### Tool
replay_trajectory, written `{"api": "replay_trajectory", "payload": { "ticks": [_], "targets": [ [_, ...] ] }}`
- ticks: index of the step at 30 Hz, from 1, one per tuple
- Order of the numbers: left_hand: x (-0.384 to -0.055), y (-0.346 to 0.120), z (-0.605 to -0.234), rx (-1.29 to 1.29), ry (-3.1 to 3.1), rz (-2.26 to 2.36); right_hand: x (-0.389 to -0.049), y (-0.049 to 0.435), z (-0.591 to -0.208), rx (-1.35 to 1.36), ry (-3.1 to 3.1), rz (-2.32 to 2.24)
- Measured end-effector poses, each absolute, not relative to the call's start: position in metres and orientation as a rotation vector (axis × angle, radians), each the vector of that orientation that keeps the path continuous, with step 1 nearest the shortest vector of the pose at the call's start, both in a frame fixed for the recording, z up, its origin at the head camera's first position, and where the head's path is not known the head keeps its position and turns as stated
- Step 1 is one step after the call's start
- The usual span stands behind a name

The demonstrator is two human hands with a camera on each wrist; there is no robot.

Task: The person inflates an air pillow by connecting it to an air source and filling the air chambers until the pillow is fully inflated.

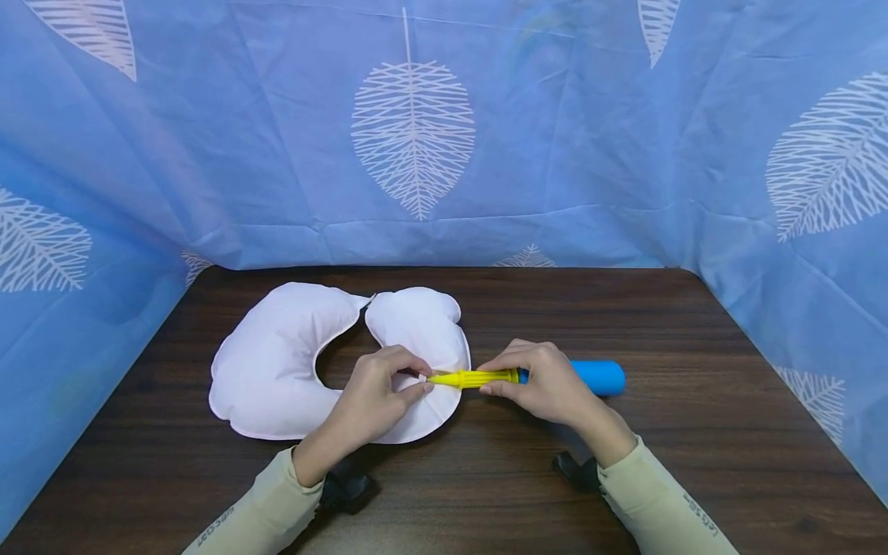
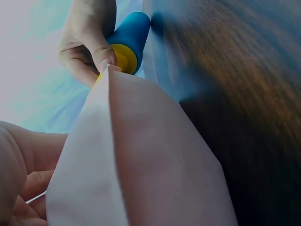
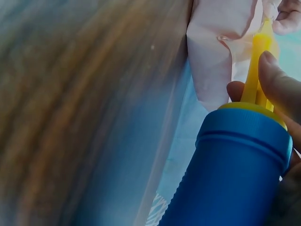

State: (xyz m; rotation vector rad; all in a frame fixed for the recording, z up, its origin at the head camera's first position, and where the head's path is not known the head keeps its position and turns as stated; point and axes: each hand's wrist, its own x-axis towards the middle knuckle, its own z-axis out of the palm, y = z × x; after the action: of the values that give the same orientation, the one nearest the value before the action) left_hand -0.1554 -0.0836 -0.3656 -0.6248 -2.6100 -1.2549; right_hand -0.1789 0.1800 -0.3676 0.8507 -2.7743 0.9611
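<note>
A pale, puffed-up U-shaped neck pillow lies on the table. At its right lobe, my left hand pinches a small whitish valve, where the pointed tip of a yellow nozzle meets it; how deep the tip sits is hidden. My right hand grips the yellow front part of a blue hand pump, which lies level and points left. From the right wrist, the pump's blue barrel and yellow nozzle fill the near view. The pillow's seam edge crosses the left wrist view.
The dark wood-grain table ends at a blue leaf-print cloth hanging behind it and along both sides. Black straps with devices sit at both wrists, just above the tabletop.
</note>
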Motion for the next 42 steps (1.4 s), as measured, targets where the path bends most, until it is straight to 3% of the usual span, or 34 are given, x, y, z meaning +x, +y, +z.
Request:
{"api": "replay_trajectory", "payload": {
  "ticks": [42],
  "targets": [
    [-0.156, -0.080, -0.372, -0.729, -2.591, -1.234, -0.177, 0.187, -0.372, 0.960, -2.694, 0.954]
  ]
}}
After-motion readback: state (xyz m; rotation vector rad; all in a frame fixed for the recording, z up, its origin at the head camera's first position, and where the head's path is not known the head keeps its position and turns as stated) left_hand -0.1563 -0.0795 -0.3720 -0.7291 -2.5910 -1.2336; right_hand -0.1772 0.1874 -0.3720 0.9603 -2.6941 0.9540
